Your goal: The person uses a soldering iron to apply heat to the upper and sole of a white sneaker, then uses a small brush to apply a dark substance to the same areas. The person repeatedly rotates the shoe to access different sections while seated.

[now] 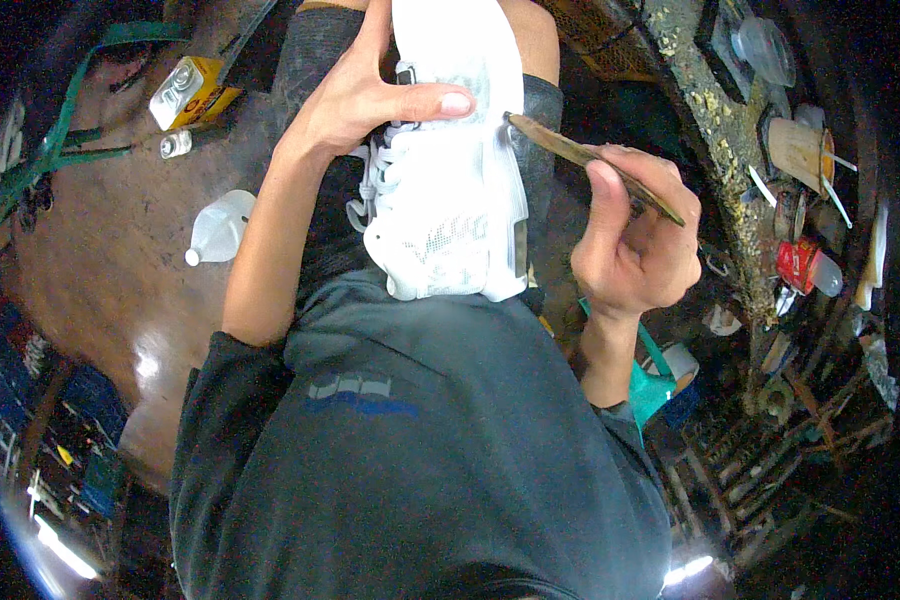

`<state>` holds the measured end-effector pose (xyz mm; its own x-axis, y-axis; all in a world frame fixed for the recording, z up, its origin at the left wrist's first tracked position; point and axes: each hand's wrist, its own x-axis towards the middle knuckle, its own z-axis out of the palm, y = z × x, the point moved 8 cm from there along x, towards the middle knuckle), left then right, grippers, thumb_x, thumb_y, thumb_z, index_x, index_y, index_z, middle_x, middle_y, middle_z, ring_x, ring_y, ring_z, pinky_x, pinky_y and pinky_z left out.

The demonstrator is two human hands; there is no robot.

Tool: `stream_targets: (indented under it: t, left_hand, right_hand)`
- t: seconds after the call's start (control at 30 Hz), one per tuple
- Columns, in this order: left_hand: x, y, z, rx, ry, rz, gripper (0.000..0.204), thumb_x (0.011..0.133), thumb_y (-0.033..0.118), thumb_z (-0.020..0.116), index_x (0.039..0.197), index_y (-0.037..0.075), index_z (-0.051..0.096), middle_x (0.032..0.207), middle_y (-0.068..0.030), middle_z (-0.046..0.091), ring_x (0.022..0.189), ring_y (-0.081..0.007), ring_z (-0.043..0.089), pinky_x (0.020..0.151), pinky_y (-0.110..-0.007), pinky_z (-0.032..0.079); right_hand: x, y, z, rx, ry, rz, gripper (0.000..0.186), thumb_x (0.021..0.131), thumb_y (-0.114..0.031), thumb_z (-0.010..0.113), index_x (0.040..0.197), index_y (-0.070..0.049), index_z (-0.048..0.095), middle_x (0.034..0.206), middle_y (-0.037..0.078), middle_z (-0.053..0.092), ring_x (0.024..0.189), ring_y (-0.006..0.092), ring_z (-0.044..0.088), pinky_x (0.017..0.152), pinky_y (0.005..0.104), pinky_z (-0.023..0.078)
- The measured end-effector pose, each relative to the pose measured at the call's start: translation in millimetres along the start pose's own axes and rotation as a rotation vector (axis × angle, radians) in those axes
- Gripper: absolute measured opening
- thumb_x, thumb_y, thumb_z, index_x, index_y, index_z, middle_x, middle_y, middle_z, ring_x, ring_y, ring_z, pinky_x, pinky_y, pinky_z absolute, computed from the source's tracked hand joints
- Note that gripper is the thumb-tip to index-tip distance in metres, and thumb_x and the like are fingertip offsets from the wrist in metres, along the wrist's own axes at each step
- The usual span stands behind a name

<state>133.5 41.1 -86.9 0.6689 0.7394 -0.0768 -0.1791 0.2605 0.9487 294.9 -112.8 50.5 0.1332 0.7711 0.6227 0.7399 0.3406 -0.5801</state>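
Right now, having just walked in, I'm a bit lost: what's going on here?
A person is working on a white shoe with bare hands. The left hand grips the shoe, its thumb laid across it. The right hand holds a thin stick, its dark tip at the shoe's right edge; whether it actually touches is hard to tell. Off to the left are a pale bottle and a yellow can.
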Motion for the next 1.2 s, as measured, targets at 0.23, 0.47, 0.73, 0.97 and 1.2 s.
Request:
stream_targets:
  t: [0.23,0.47,0.73,0.97,1.2]
  left_hand:
    - [3,5,-1,0.042,-0.039,0.086,0.146,0.069,0.024,0.097,0.174,0.001,-0.001,0.166,-0.0187,0.033,0.157,-0.0323,0.032,0.13,-0.043,0.025]
    - [-5,0,6,-0.056,-0.015,-0.067,0.145,0.07,0.02,0.096,0.175,0.003,-0.003,0.165,-0.0176,0.036,0.154,-0.0322,0.036,0.128,-0.043,0.03]
    - [-4,-13,-8,0.037,0.008,0.019,0.14,0.071,0.028,0.097,0.176,0.007,0.006,0.158,-0.0212,0.049,0.145,-0.0353,0.051,0.124,-0.046,0.041]
    - [-16,9,-6,-0.403,-0.046,0.068,0.138,0.068,0.027,0.087,0.177,0.024,0.002,0.164,-0.0287,0.044,0.147,-0.0483,0.053,0.118,-0.06,0.051]
    - [1,12,-23,-0.792,-0.249,0.31,0.142,0.063,0.047,0.089,0.177,0.026,0.007,0.171,-0.0275,0.037,0.148,-0.0556,0.049,0.118,-0.068,0.048]
  right_hand:
    - [-1,1,-2,-0.011,0.044,0.022,0.026,0.095,0.012,0.075,0.117,0.011,0.063,0.1,0.023,0.077,0.085,0.0293,0.077,0.076,0.0379,0.065]
    - [14,0,10,0.065,0.127,-0.035,0.024,0.086,0.01,0.085,0.106,0.007,0.072,0.094,0.016,0.079,0.075,0.0269,0.076,0.067,0.0335,0.061]
    - [21,-6,9,-0.079,0.008,-0.062,0.025,0.098,0.014,0.072,0.12,0.013,0.06,0.105,0.024,0.076,0.087,0.0246,0.076,0.079,0.0344,0.064]
    - [-11,32,-49,0.493,0.648,0.439,0.024,0.112,-0.012,0.061,0.127,0.007,0.062,0.104,0.02,0.075,0.078,0.0253,0.073,0.068,0.0368,0.062]
    - [-38,51,-6,1.089,0.57,0.756,0.025,0.116,-0.019,0.056,0.13,0.001,0.062,0.096,0.015,0.074,0.079,0.0237,0.07,0.073,0.0382,0.058]
